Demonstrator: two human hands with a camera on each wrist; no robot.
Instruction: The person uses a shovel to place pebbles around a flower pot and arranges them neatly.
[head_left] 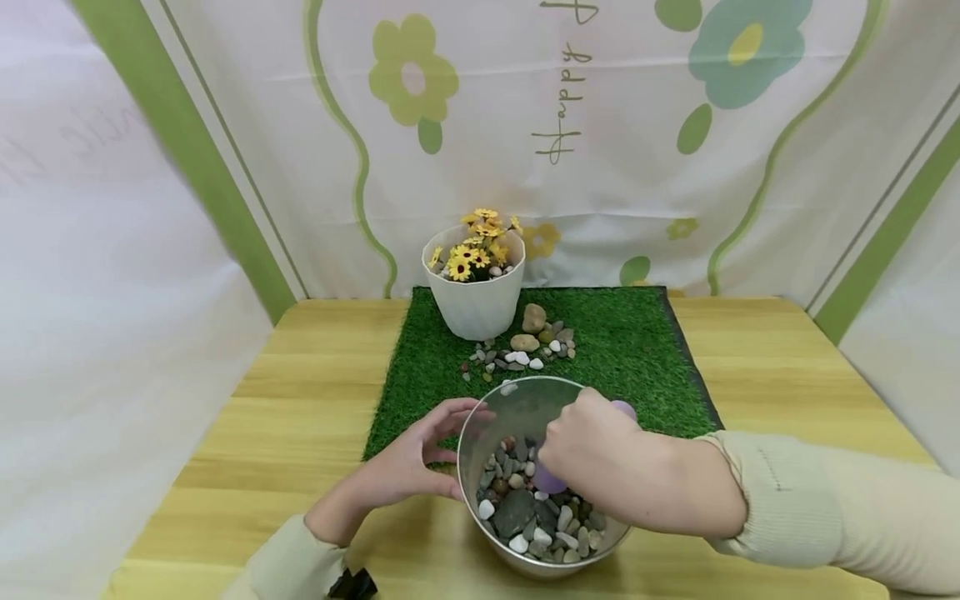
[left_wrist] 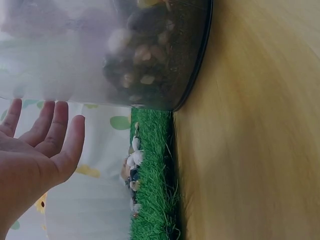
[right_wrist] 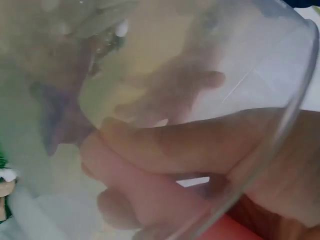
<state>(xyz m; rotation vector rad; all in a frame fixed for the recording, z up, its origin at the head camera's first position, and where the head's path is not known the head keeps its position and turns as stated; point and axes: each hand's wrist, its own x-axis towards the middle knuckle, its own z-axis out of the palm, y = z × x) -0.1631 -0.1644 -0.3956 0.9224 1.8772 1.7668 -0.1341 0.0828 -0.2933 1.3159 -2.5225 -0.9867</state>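
A clear bucket stands at the near edge of the turf mat with a heap of pebbles in its bottom. My right hand reaches in over the rim, fingers wrapped round the handle of a small purple trowel. Its blade end is down among the pebbles, partly hidden by the hand. In the right wrist view the handle shows pinkish through the hazy wall. My left hand steadies the bucket's left side with spread fingers; the left wrist view shows its fingertips right at the wall.
Behind the bucket lies a green turf mat on the wooden table. On it stand a white pot of yellow flowers and, beside that, several scattered stones. A printed cloth hangs at the back.
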